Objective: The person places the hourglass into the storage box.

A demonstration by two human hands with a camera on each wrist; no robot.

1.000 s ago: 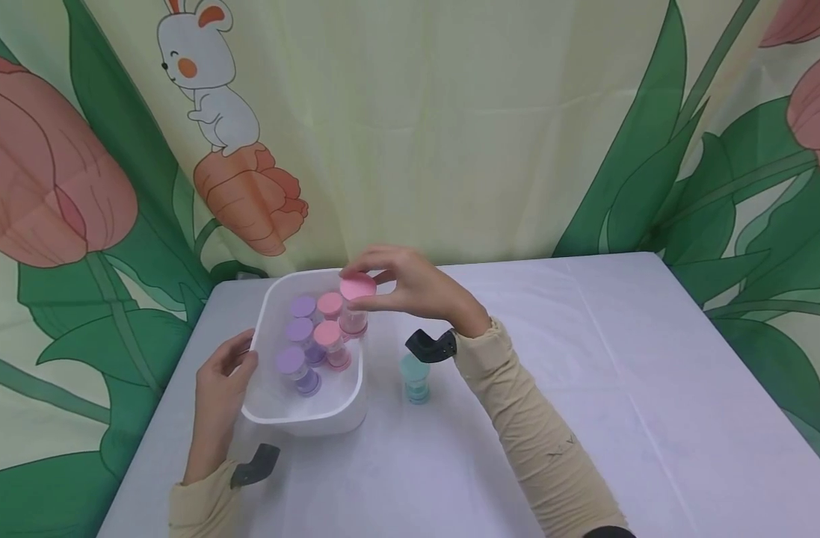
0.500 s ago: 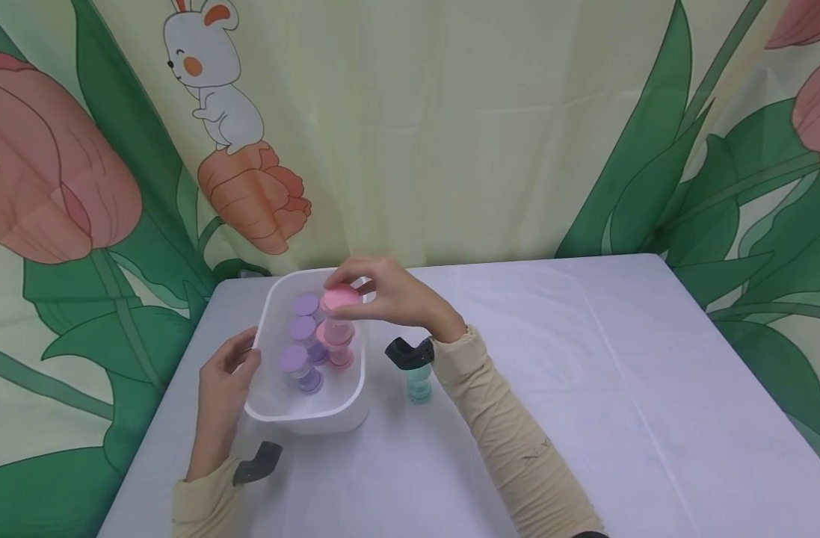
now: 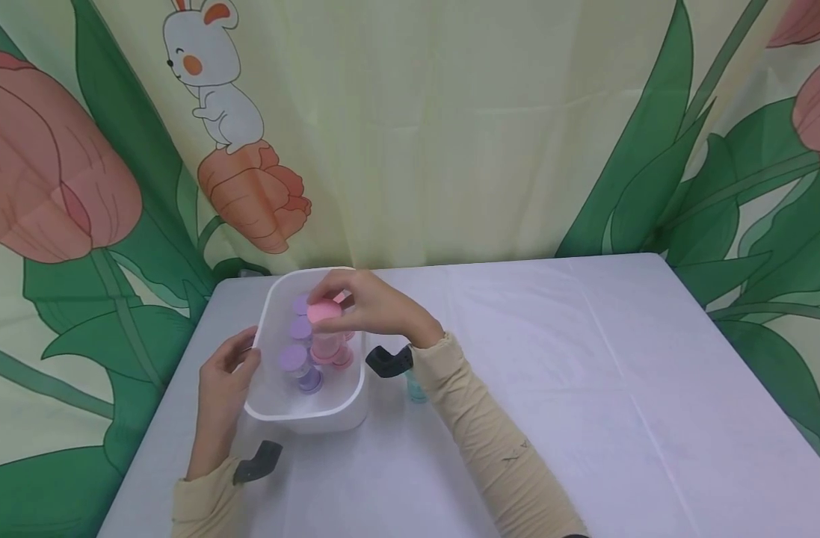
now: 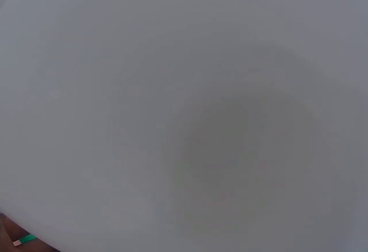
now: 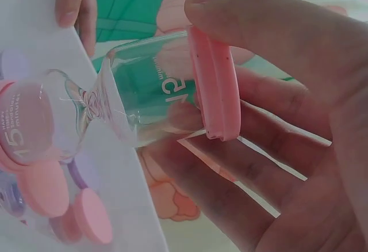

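Note:
My right hand (image 3: 372, 302) pinches an hourglass (image 3: 324, 311) by its pink cap, thumb on one side and fingers on the other. The right wrist view shows its clear glass, the pink end cap (image 5: 218, 85) and a printed 15. It hangs upright over the white plastic bin (image 3: 329, 426). Inside the bin stand several hourglasses: purple ones (image 3: 294, 359) along the left and pink ones (image 5: 92, 216) partly hidden behind the held one. My left hand (image 3: 224, 381) grips the bin's left rim. Blurred pale grey fills most of the left wrist view.
A teal hourglass (image 3: 416, 390) stands on the table right of the bin, mostly covered by my right wrist's camera and sleeve. White cloth (image 3: 551, 418) covers the table. Behind its far edge hangs a printed curtain (image 3: 463, 149).
My right hand has carried the pink hourglass left and toward me, from the bin's right rim to over its middle. The right forearm now covers more of the teal hourglass. My left hand stays put.

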